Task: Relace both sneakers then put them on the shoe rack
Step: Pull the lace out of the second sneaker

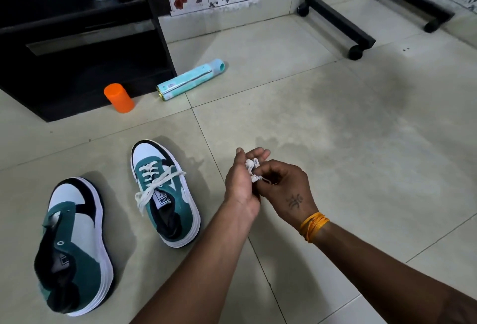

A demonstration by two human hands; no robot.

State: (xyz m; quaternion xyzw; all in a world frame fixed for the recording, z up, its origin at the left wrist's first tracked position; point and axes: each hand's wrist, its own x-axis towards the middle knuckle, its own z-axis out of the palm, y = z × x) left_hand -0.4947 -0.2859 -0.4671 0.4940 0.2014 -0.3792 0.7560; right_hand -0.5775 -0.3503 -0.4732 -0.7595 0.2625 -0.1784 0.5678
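Both hands' grip (pixel 254 172) pinches the bunched lace (pixel 252 168); the unlaced sneaker (pixel 74 243) lies far left, lengthwise, nearer the left hand (pixel 241 181).

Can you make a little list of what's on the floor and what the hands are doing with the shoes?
laced sneaker: on the floor, white lace in, ends loose
unlaced sneaker: on the floor to its left, eyelets empty
left hand: cradles a bunched white lace
right hand: pinches the same lace
spray can: lying on its side
orange cup: upside down by the black shelf
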